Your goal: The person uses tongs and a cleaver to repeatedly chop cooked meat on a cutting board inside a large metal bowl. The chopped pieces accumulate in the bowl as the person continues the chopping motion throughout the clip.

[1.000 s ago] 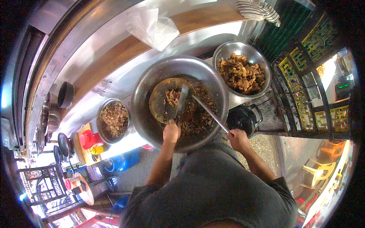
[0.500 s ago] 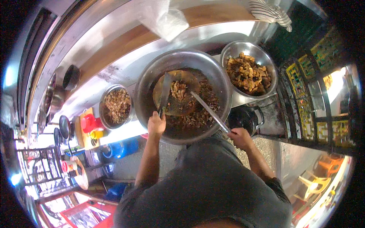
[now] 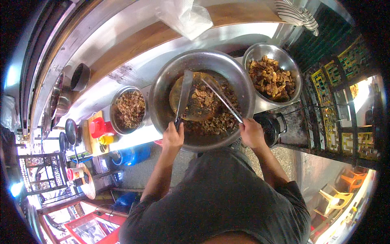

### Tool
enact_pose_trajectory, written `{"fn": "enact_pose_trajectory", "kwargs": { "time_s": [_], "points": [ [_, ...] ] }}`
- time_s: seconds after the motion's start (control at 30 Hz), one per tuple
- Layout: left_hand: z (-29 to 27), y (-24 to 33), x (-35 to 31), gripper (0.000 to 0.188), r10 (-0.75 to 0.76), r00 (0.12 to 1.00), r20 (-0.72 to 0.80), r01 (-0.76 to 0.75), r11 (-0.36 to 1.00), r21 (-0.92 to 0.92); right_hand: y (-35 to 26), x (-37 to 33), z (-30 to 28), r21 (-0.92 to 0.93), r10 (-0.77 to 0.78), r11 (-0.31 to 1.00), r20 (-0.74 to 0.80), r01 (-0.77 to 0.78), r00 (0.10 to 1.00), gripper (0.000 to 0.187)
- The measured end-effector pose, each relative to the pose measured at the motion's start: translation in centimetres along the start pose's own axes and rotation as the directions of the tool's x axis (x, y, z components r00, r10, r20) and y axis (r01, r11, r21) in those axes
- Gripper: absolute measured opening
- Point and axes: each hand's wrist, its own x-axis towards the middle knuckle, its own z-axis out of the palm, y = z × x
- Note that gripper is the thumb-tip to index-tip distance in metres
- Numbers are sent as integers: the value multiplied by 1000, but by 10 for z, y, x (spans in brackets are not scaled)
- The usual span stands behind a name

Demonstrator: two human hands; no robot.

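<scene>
A large metal basin [image 3: 162, 132] in front of me holds a round chopping board [image 3: 175, 95] with chopped meat [image 3: 205, 99] on it. More chopped bits lie around the board. My left hand [image 3: 173, 136] is closed round the dark handle of a cleaver [image 3: 185, 91], its broad blade upright over the board's left part. Closed in my right hand [image 3: 252, 133] is a long narrow metal tool [image 3: 222, 99], slanting up and left over the meat; whether it is a blade seen edge-on or tongs, I cannot tell.
A steel bowl of browned meat pieces [image 3: 272, 77] stands right of the basin, a bowl of chopped meat [image 3: 129, 110] left. Beyond that lie red containers [image 3: 98, 127] on a wooden board. A black pot [image 3: 271, 129] sits by my right hand. A plastic bag [image 3: 189, 20] hangs above.
My right hand has moved up and left to the basin's rim, bringing the metal tool's tip higher over the board. The cleaver has tilted slightly right, and the meat on the board is more spread.
</scene>
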Motion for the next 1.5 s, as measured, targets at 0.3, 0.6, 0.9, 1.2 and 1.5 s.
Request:
{"fn": "enact_pose_trajectory", "kwargs": {
  "time_s": [0.3,0.6,0.9,1.2,1.5],
  "points": [
    [68,-32,62,40,-39,991,130,31,997,65,-17,-30,3,-127,111,988,246,-82,963,26],
    [46,-15,70,39,-104,962,252,102,995,20,-13,-49,30,-39,244,970,154,-241,957,27],
    [48,-15,75,40,-21,967,253,7,998,57,-20,-55,28,-90,209,977,163,-196,964,23],
    [71,-31,67,42,85,987,139,-95,993,69,-21,-62,17,-60,151,988,134,-144,979,23],
    [60,-4,55,42,-17,979,201,-4,995,101,-25,-78,-6,-129,137,985,167,-116,976,16]
  ]
}}
